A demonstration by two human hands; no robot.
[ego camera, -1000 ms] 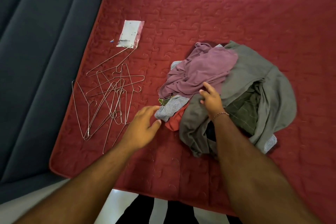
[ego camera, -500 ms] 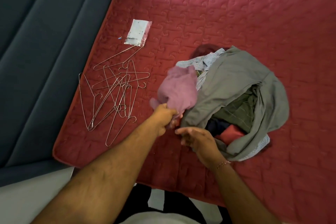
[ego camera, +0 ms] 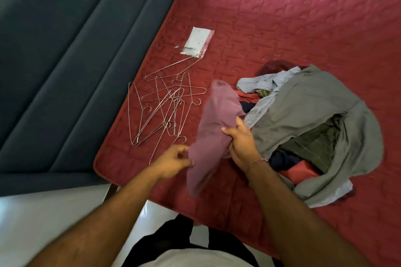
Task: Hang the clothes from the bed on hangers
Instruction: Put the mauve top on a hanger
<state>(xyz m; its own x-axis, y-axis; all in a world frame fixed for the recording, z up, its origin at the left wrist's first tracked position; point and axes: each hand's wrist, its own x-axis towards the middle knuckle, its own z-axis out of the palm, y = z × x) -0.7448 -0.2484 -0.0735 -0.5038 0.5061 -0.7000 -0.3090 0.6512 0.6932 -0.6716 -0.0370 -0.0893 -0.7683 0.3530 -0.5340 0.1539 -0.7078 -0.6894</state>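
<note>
- The wire hangers (ego camera: pixel 165 110) lie in a tangled heap on the red bed (ego camera: pixel 303 17), just left of where you are working. Expect hooks to snag, so lift one out by its hook rather than dragging the bunch.
- Your left hand (ego camera: pixel 173 161) touches the left edge of the mauve garment (ego camera: pixel 213 134), fingers curled; whether it truly pinches the cloth I cannot tell. Find the neckline or a shoulder seam with it.
- The mauve garment hangs bunched between your hands, lifted above the bed near its front edge. Shake it open before you reach for a hanger.
- Your right hand (ego camera: pixel 240 138) grips the garment's right side, fingers wrapped into the cloth. Keep that hold.
- The pile of clothes (ego camera: pixel 314 115) lies to the right, with a grey garment on top.
</note>
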